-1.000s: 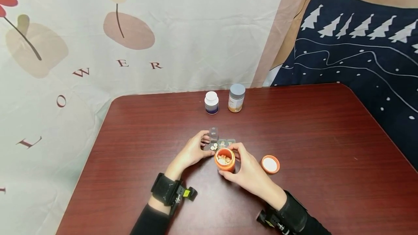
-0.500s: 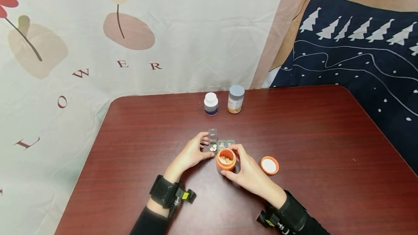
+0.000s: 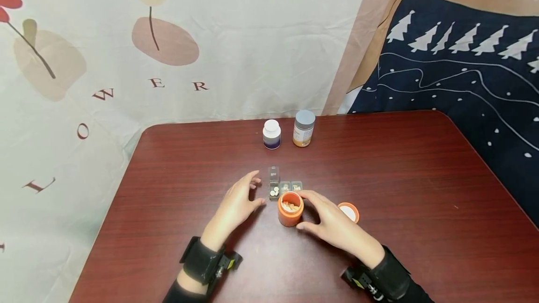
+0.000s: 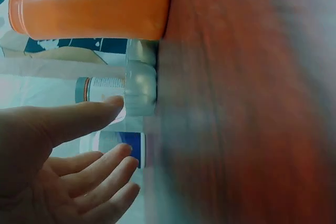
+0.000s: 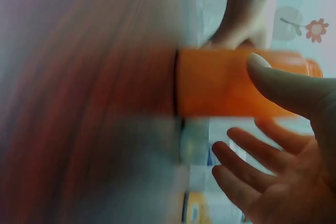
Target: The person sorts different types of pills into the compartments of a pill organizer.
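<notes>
An orange pill bottle (image 3: 289,218) stands upright and uncapped on the table, with pale tablets visible inside. Just behind it is a clear pill organizer (image 3: 285,185). Its left lid is raised, and white tablets lie in that compartment. My left hand (image 3: 235,204) hovers left of the organizer, apart from it, fingers spread and loosely bent. To the bottle's right is my right hand (image 3: 332,219), thumb and fingers parted around that side and holding nothing. Whether a fingertip still touches the bottle I cannot tell. The right wrist view shows the bottle (image 5: 220,85) partly behind the thumb.
The orange cap (image 3: 348,210) lies with its white inside up, partly hidden by my right hand. Toward the back edge of the table (image 3: 202,153) stand a white bottle (image 3: 272,135) and a grey-lidded jar (image 3: 303,130), both closed.
My left hand has left the organizer and drawn back to the left. The right hand has let go of the orange bottle and shifted right, now covering part of the cap.
</notes>
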Tool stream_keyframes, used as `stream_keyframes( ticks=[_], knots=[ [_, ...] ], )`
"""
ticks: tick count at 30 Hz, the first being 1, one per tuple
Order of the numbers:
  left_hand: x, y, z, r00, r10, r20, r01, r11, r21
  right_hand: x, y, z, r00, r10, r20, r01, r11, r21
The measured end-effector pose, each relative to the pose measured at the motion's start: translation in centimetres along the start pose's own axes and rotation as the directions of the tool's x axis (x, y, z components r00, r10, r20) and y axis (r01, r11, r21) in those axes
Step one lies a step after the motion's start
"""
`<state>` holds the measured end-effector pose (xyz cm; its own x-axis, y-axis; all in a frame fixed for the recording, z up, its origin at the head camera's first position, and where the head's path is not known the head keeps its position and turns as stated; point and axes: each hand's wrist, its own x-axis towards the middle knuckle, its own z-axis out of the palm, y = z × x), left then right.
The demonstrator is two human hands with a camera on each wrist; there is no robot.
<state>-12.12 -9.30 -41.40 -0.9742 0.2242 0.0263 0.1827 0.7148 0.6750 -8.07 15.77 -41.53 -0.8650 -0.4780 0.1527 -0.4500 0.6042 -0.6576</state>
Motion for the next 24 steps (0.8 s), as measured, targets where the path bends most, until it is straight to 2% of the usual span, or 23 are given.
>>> stream_keyframes(
  ticks=[3,6,10,15,18,24],
  knots=[
    [-1.0,0.4,-0.2,0.999,-0.016,-0.035,0.019,0.997,0.068,-0.9,1.0,-0.9,0.999,-0.03,0.028,0.033,0.995,-0.09],
    [-1.9,0.8,-0.3,0.999,-0.004,-0.05,0.008,0.998,0.069,-1.8,2.0,-2.0,0.997,-0.03,0.067,0.042,0.984,-0.173],
    [-2.8,1.4,-0.1,0.999,0.048,-0.002,-0.048,0.998,-0.047,-3.0,3.3,-3.6,0.994,-0.013,0.108,0.038,0.97,-0.238],
    [-3.1,2.2,0.7,0.988,0.123,0.095,-0.096,0.964,-0.248,-4.4,4.7,-5.0,0.995,0.005,0.104,0.024,0.959,-0.283],
    [-3.0,2.6,1.2,0.981,0.141,0.133,-0.097,0.95,-0.296,-4.8,5.2,-5.3,0.995,-0.01,0.095,0.038,0.953,-0.301],
    [-2.7,3.1,2.1,0.977,0.151,0.15,-0.097,0.943,-0.319,-5.0,5.5,-5.4,0.994,-0.069,0.079,0.091,0.939,-0.333]
  ],
)
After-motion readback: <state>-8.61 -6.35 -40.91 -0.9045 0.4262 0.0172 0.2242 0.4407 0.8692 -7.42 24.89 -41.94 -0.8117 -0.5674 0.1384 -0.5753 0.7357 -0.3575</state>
